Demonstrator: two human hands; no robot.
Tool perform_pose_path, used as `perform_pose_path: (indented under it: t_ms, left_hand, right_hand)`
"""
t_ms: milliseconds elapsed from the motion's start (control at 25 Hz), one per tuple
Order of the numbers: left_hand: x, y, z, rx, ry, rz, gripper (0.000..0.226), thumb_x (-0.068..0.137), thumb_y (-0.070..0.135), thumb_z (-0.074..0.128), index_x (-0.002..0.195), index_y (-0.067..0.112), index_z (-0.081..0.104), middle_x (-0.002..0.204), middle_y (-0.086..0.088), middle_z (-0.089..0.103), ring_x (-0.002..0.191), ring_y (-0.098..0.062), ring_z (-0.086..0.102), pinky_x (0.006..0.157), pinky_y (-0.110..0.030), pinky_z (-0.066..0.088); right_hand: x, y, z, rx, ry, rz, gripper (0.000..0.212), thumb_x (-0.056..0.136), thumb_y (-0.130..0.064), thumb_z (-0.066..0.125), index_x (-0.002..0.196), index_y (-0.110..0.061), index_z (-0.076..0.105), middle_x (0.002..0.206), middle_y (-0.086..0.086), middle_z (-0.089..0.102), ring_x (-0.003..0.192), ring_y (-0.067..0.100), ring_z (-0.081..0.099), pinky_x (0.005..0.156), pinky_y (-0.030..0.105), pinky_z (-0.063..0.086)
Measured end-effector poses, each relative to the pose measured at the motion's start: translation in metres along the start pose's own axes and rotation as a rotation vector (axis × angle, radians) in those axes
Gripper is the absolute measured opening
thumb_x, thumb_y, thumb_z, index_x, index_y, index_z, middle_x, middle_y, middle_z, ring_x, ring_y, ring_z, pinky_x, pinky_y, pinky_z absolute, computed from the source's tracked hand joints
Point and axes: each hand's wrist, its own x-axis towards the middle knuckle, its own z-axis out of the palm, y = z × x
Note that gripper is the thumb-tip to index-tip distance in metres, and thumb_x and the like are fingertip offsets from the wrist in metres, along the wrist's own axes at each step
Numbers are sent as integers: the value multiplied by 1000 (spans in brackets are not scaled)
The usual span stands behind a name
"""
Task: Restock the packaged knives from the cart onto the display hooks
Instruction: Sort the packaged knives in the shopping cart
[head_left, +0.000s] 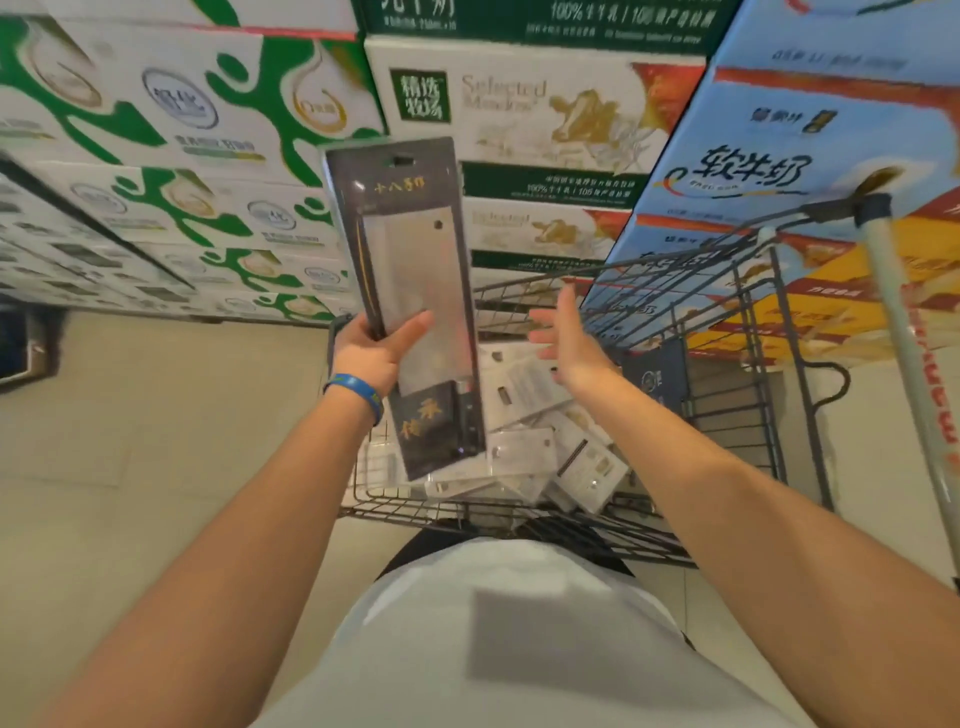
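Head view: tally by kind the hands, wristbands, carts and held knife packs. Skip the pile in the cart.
Hands: 2, the left hand and the right hand
Blue wristband: 1
Wire cart: 1
Held knife pack: 1
Total: 5

1. A single wide-angle view comes from a camera worn on the person's head.
2. The camera faces forward and steeply down, over the person's white shirt (519, 649).
3. The cart (727, 410) lies close, directly below and in front of the lens.
4. The upper frame takes in stacked cartons (519, 104) nearby; the floor (156, 415) fills the left side.
5. Straight lines bend toward the frame edges.
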Motion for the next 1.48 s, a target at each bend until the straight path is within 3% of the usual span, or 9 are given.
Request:
perform_pose_path:
  t_ms: [200,480,680,840,960,1120,1280,1360,1480]
  left_hand:
    - [11,-46,-42,113,295,-41,15,77,31,83,76,27,69,75,13,68,58,10,63,55,-10,49]
    - [22,-111,-51,126,269,-109,26,95,26,64,70,21,59,60,12,50,61,-3,46,58,-20,39]
    - [27,-108,-45,37,240,-4,16,98,19,59,99,8,70,78,7,67,69,0,62,64,-17,50]
    - [10,-96,-41,200,-102,64,35,91,5,66,125,7,61,97,0,74,85,-7,71,76,-19,54]
    - [3,-75,-38,644,-395,79,82,83,8,73,151,33,34,113,2,66,96,-13,67,75,-10,52]
    - [5,-38,-69,234,-680,-320,79,73,33,72,144,48,41,135,-2,56,119,-29,60,88,-42,58]
    - [-1,-27,-85,10,-471,-505,86,65,85,54,135,36,56,138,-8,56,121,-36,59,92,-60,52]
    - [-8,-28,-83,212,-235,-412,68,74,74,60,122,27,65,126,-10,64,115,-34,62,89,-58,54]
    - [-7,-40,-113,402,35,-231,23,91,35,59,79,18,68,80,-5,76,76,-23,71,65,-30,61]
  right_hand:
    - [48,94,-3,-411,-34,126,60,106,-56,28,141,-14,52,144,12,54,132,34,50,108,42,39]
    - [82,156,67,-928,-216,49,56,100,-47,55,147,-17,46,146,10,51,128,32,52,99,42,48]
    - [74,110,159,-191,-257,156,47,101,-65,34,122,-28,53,131,9,61,109,23,60,98,46,51]
    - [55,50,185,276,-151,188,70,93,-79,31,128,-27,64,124,5,67,112,13,67,96,28,52]
    - [45,32,173,374,-123,145,90,78,-91,29,143,-34,53,141,11,58,129,29,56,112,54,40]
    - [30,56,154,324,-309,26,84,82,-92,24,146,-43,49,151,5,52,138,27,49,113,62,36]
    - [7,64,199,234,-311,-22,53,77,-97,25,107,-71,60,137,-14,62,131,8,52,114,52,39]
    - [-1,65,230,243,-219,-104,32,94,-73,35,96,-66,67,113,-25,72,104,-10,63,98,34,53]
    - [-3,77,267,126,-236,-47,41,92,-63,42,112,-36,64,109,-1,71,103,17,65,99,44,49]
